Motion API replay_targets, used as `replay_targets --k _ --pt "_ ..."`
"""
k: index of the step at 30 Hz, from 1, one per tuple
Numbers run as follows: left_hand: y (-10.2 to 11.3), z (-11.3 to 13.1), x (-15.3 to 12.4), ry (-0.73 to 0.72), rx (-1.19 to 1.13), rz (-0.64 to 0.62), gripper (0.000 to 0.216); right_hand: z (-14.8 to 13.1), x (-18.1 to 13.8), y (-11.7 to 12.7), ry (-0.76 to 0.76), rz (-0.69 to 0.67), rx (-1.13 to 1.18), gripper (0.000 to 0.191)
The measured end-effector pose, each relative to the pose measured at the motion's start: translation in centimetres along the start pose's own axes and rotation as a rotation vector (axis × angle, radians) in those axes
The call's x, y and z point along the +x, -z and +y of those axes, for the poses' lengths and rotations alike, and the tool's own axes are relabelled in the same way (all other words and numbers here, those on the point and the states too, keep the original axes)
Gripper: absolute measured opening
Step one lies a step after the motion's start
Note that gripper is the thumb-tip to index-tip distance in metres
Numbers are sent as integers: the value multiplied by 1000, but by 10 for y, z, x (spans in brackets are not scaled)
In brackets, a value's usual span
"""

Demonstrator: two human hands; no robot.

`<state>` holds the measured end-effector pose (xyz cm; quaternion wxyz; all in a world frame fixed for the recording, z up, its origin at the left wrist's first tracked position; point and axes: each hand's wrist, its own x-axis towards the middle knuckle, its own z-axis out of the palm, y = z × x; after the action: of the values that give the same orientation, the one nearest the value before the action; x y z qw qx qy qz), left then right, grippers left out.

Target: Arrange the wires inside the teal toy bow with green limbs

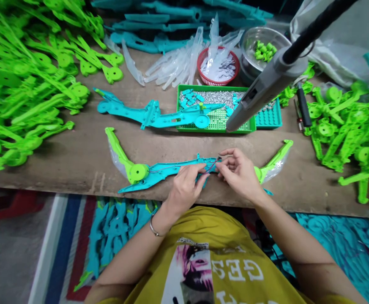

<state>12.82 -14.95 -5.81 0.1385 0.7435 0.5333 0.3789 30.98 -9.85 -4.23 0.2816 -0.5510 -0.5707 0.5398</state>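
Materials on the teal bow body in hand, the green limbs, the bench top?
Teal body: looks like moulded plastic, matte, uniform colour with ribs and crisp edges. Both hands, left and right, pinch a thin string at its middle. Green limbs: same kind of plastic, slightly glossier, with a clear film backing. Bench: probably wood or board, brown, dull, scuffed, unfinished.

Counts on my bench

I see two teal frames [171, 169] [152, 116], one green tray [216, 124], one red basket [217, 65], one metal bowl [260, 48], one hanging screwdriver [263, 88]; green arms [22, 84] too heaped to count.
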Motion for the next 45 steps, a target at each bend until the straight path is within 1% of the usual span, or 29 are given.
replay_targets --k 4,7,9,11,14,16,19,21,23,26,31,34,40,45 --pt "-5 6 -1 -5 25 47 29 -3 -3 -3 -89 -32 87 41" --pt "-7 8 -1 -16 18 77 41 -7 -5 -6 -108 -52 144 50" --pt "-8 8 -2 -24 0 91 49 -7 -5 -8 -108 -54 173 52" --pt "-10 6 -3 -63 -2 101 53 -7 -4 -11 -119 -60 203 51" --pt "-12 2 -3 -157 39 116 56 -8 -3 -13 -144 -68 264 52" --pt "-13 0 -4 -190 55 129 57 -8 -2 -13 -142 -63 299 53" --pt "-12 -1 -2 -153 64 117 62 -6 0 -11 -148 -67 327 54" --pt "-9 -2 0 -81 55 64 62 -4 1 -10 -165 -73 319 53" --pt "-7 -3 3 -17 51 -27 56 -3 1 -8 -170 -76 285 53" --pt "-4 -3 8 20 67 -139 42 -4 1 -7 -141 -74 197 54" --pt "-1 -1 15 48 27 -224 50 -5 2 -4 -60 -53 40 59" --pt "0 -2 18 74 -22 -228 47 -5 4 -1 14 -39 -77 57" --pt "-5 -3 21 175 -105 -229 45 -6 7 8 169 -6 -312 50" --pt "-10 -3 23 258 -191 -170 44 -1 12 8 323 69 -416 40"
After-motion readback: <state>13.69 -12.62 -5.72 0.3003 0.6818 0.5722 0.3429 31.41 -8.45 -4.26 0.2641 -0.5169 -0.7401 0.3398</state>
